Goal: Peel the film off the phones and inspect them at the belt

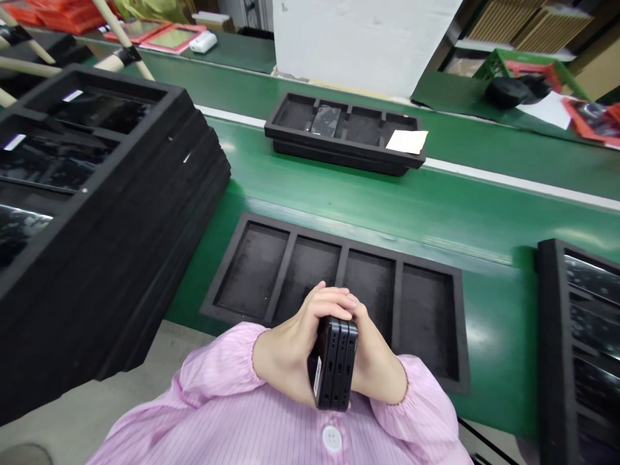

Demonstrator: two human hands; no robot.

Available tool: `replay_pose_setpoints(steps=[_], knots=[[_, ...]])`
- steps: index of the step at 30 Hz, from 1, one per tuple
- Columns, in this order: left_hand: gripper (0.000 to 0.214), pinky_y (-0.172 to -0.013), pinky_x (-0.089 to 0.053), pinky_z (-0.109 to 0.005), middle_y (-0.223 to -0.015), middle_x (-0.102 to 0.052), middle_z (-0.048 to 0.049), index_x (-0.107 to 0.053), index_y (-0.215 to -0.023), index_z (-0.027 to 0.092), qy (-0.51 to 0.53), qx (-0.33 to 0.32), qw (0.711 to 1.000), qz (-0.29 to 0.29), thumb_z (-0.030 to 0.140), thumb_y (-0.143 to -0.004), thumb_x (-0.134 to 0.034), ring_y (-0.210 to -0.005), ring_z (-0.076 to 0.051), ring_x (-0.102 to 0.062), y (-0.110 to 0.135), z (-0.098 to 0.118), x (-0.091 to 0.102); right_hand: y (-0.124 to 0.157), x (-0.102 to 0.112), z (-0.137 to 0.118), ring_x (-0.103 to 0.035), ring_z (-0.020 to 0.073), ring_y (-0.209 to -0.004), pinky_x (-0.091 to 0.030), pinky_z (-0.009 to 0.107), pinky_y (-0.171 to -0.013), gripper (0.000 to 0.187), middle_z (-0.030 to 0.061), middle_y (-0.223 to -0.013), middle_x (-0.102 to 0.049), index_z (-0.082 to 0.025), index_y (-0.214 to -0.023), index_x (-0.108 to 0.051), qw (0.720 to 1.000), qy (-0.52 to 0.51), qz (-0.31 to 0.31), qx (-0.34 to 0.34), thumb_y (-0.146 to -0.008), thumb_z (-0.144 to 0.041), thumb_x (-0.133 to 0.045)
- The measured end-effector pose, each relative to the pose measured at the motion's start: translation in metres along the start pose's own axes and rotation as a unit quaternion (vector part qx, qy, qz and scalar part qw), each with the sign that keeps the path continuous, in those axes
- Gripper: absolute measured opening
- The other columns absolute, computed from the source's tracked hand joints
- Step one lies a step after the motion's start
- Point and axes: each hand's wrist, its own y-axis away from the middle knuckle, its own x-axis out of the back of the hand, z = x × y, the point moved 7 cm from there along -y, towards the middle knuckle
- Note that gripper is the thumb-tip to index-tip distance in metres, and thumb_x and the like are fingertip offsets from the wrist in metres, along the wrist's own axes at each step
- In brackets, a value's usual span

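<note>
Stack of phones: three dark smartphones [339, 365] pressed face to face, lower centre of frame, standing on edge, port ends toward camera; white label on leftmost one's outer face.
Left hand: left hand [303, 336] at left side of stack, fingers reaching over its top edge; holding the phones.
Right hand: right hand [375, 361] at right side, mostly behind stack; fingertips meet the left's above it; grip partly hidden, but stack sits between both palms.
Sleeves: pink striped, gathered cuffs.
Four-slot tray: black foam tray [429, 316], centre of frame, beyond and beneath hands; hands cover part of its near side.
Tray pile: tall stack of black foam trays [130, 213], left of frame, glossy dark panels in top one.
Far tray: black foam tray pair [365, 129], upper centre, one dark panel [325, 121] in a slot, cream paper [407, 141] at right end.
Right tray: black tray [555, 336], right edge, glossy panels inside.
Surface: green worktop [504, 316].
</note>
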Motion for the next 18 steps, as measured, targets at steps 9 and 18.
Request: replay_pose_setpoints(steps=[9,18], knots=[[0.109,-0.115,-0.029,-0.064,-0.127,-0.05,-0.0169,-0.028,-0.135,0.025,-0.001,0.006,1.0,0.0,0.064,-0.051,-0.085,-0.127,-0.039,-0.052,-0.001,-0.001,0.001,0.002,0.0,0.003,-0.054,0.0292,-0.126,-0.048,0.046,-0.105,0.074,0.0117,-0.129,-0.054,-0.027,-0.139,-0.033,1.0,-0.015,0.002,-0.007,-0.081,-0.045,-0.076],[0.114,-0.116,-0.028,-0.065,-0.13,-0.049,-0.0179,-0.029,-0.136,0.024,0.006,0.033,0.999,-0.004,0.059,-0.046,-0.09,-0.131,-0.041,-0.048,-0.003,-0.006,0.003,0.001,0.0,0.012,-0.05,0.033,-0.131,-0.047,0.049,-0.105,0.081,0.0151,-0.135,-0.051,-0.026,-0.138,-0.033,0.999,-0.036,-0.001,-0.036,-0.076,-0.042,-0.081]])
